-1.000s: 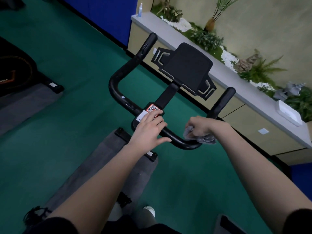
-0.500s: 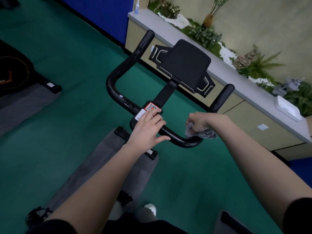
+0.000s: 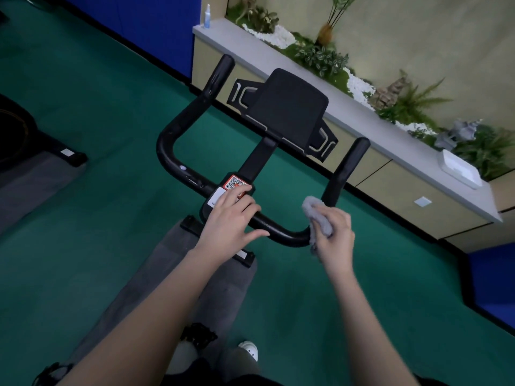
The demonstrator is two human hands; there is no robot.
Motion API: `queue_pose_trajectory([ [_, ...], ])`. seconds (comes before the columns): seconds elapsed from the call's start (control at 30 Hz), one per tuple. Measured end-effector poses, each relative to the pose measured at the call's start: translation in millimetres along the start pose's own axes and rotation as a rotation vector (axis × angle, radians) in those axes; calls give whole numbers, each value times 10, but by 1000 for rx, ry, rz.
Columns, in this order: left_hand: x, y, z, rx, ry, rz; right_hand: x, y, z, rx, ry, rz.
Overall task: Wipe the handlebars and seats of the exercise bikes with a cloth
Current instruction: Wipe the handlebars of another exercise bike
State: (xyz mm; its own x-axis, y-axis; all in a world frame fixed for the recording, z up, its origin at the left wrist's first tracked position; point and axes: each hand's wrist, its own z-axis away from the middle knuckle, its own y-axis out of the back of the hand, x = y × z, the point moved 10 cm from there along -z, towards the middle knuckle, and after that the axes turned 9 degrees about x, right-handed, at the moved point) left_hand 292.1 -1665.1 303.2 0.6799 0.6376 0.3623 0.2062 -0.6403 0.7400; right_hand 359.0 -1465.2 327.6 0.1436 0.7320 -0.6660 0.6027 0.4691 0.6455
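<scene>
Wiping the handlebar (image 3: 178, 162) of this exercise bike, right-side bend in hand. My right hand (image 3: 334, 235) grips a bunched grey cloth (image 3: 317, 215), fingers curled round it, wad pressed against the bar right at the lower right curve where the crossbar turns up into the right grip (image 3: 348, 165). My left hand (image 3: 231, 221) rests flat on the centre clamp of the crossbar, fingers straight and a bit spread, thumb sticking out toward the right, fingertips covering part of the QR sticker (image 3: 235, 183); it holds nothing, I judge it is just steadying the bar. The tablet holder (image 3: 287, 110) stands above the stem, untouched. Step: handlebar wipe, right half, seat not in view so I judge it not done yet. Next move, as I see it: slide the cloth up the right grip to its far end, keeping the wad wrapped round the tube so the underside gets covered too, then go back across the crossbar and move my left hand off the clamp so that spot and the left grip (image 3: 220, 73) can be wiped. Risk: cloth is loosely bunched, a tail hangs below my hand and could slip out. A spray bottle (image 3: 207, 16) stands at the far end of the counter (image 3: 362, 129), well apart from me. Grey mat (image 3: 172, 274) under the bike on the green floor.
</scene>
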Motion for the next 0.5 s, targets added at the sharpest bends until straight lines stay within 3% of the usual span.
queue_pose_trajectory([
  [0.1, 5, 6, -2, 11, -10, -9, 218, 72, 380, 304, -245, -133],
  [0.2, 9, 0, 1, 12, -16, -15, 438, 1, 665, 459, -587, -361],
  [0.37, 22, 13, -3, 15, -34, -41, 704, -158, 665, 503, -803, -591],
  [0.5, 23, 24, -6, 20, -40, -47, 724, -373, 679, 395, -978, -955],
])
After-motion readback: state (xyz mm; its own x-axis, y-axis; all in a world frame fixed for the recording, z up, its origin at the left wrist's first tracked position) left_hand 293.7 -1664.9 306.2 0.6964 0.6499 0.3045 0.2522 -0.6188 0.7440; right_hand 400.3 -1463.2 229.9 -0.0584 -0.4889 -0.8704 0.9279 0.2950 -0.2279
